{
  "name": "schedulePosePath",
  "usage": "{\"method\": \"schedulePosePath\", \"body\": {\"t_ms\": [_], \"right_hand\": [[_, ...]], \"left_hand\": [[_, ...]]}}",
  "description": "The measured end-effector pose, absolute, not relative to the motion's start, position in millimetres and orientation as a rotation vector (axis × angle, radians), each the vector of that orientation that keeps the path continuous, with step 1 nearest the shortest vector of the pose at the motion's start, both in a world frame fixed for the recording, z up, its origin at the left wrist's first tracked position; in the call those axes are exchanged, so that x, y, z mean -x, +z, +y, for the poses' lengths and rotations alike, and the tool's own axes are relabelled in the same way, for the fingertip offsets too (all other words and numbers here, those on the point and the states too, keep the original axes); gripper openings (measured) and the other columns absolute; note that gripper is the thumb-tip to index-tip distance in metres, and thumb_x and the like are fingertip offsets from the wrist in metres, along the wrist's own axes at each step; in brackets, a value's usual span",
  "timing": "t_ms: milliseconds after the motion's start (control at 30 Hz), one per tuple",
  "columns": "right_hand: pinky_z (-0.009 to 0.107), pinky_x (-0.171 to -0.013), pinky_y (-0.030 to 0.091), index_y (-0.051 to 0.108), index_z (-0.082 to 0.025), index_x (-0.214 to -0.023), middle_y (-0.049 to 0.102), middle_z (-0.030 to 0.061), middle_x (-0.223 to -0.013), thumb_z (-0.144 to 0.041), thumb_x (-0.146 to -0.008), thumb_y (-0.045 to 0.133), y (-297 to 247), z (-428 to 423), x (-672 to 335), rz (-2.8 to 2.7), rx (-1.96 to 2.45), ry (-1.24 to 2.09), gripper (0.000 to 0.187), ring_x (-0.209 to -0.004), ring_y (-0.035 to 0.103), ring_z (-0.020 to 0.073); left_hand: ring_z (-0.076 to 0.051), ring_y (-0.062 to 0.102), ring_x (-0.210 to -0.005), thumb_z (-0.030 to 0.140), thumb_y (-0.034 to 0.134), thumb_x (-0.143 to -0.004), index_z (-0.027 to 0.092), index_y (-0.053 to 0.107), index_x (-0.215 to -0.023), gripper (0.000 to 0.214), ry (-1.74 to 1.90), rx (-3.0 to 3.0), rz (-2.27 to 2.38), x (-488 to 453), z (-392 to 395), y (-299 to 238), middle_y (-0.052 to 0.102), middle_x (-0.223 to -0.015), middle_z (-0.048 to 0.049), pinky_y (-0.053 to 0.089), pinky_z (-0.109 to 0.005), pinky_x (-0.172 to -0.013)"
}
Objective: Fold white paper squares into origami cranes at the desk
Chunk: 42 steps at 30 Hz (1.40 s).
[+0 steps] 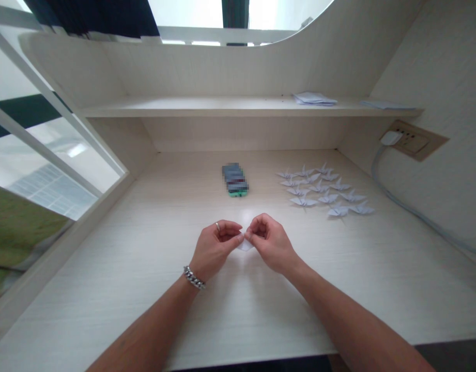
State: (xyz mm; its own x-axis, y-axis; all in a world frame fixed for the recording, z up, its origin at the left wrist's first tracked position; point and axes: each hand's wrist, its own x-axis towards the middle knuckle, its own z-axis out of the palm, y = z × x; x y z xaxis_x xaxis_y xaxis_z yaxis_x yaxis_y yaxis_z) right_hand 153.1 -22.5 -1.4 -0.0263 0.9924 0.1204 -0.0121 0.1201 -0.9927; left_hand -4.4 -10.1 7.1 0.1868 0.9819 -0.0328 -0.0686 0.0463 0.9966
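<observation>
A small folded piece of white paper (245, 246) is pinched between my two hands, just above the desk. My left hand (214, 245), with a ring on a finger and a chain bracelet (194, 277) at the wrist, grips its left side between thumb and fingers. On the other side my right hand (272, 243) pinches the paper, its fingertips almost touching those of the left. Much of the paper is hidden behind the fingers. Several white paper cranes (318, 187) stand grouped in rows beyond my right hand.
A phone (235, 179) with a green edge lies behind my hands. Folded papers (314, 98) rest on the shelf (206, 106) above. At the right, a white plug sits in the wall socket (414, 140), its cable (416, 213) running down along the wall.
</observation>
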Motion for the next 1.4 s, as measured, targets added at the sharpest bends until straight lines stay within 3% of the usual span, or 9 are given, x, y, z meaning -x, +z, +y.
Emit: {"method": "schedulePosePath", "body": {"t_ms": [267,533,767,1033,1200,1400], "right_hand": [[0.027,-0.061,0.045,0.055,-0.020,-0.084,0.062,-0.0004,-0.072,-0.024,-0.072,0.069,-3.4,-19.4,-158.0,-1.284,1.119,1.237,0.019,-0.066,0.059,0.0150],[0.028,-0.064,0.046,0.054,-0.021,-0.086,0.063,0.0005,-0.075,-0.020,-0.076,0.065,-0.2,-22.2,-158.4,-1.341,1.140,1.143,0.015,-0.069,0.061,0.0157],[0.027,-0.062,0.045,0.057,-0.020,-0.089,0.065,0.0009,-0.075,-0.019,-0.077,0.061,5.4,-27.8,-159.3,-1.540,1.198,1.039,0.012,-0.069,0.061,0.0154],[0.024,-0.054,0.040,0.056,-0.019,-0.072,0.057,-0.0031,-0.066,-0.014,-0.067,0.063,4.1,-21.4,-162.4,-1.469,1.246,1.147,0.010,-0.059,0.052,0.0117],[0.024,-0.057,0.043,0.058,-0.018,-0.076,0.063,-0.0009,-0.071,-0.009,-0.065,0.057,3.2,-18.9,-163.9,-1.393,1.173,1.292,0.014,-0.064,0.059,0.0128],[0.026,-0.060,0.044,0.059,-0.018,-0.078,0.060,-0.0018,-0.070,-0.018,-0.069,0.067,4.4,-19.6,-167.0,-1.437,1.154,1.261,0.012,-0.064,0.057,0.0127]], "left_hand": [[-0.013,0.067,-0.064,0.016,0.081,-0.059,0.012,0.067,-0.080,0.026,1.087,-1.165,1.084,5.2,-10.9,10.5,0.072,-0.069,-0.0028,0.054,-0.024,-0.064],[-0.015,0.068,-0.070,0.020,0.074,-0.069,0.011,0.065,-0.096,0.030,0.991,-1.220,1.023,8.2,-10.5,12.4,0.074,-0.076,-0.0051,0.054,-0.027,-0.068],[-0.015,0.067,-0.072,0.023,0.076,-0.069,0.014,0.065,-0.087,0.022,0.983,-1.402,1.090,7.3,-9.6,5.5,0.071,-0.078,-0.0048,0.054,-0.027,-0.068],[-0.015,0.066,-0.069,0.022,0.077,-0.066,0.015,0.063,-0.077,0.019,0.983,-1.448,1.100,5.6,-10.9,7.4,0.068,-0.075,-0.0029,0.054,-0.026,-0.066],[-0.015,0.067,-0.069,0.020,0.078,-0.063,0.015,0.063,-0.077,0.021,0.993,-1.391,1.123,8.8,-8.1,6.1,0.069,-0.075,-0.0033,0.054,-0.025,-0.064],[-0.014,0.067,-0.065,0.018,0.074,-0.066,0.015,0.064,-0.083,0.020,0.934,-1.387,1.097,9.6,-9.0,10.5,0.071,-0.071,-0.0032,0.052,-0.024,-0.059]]}}
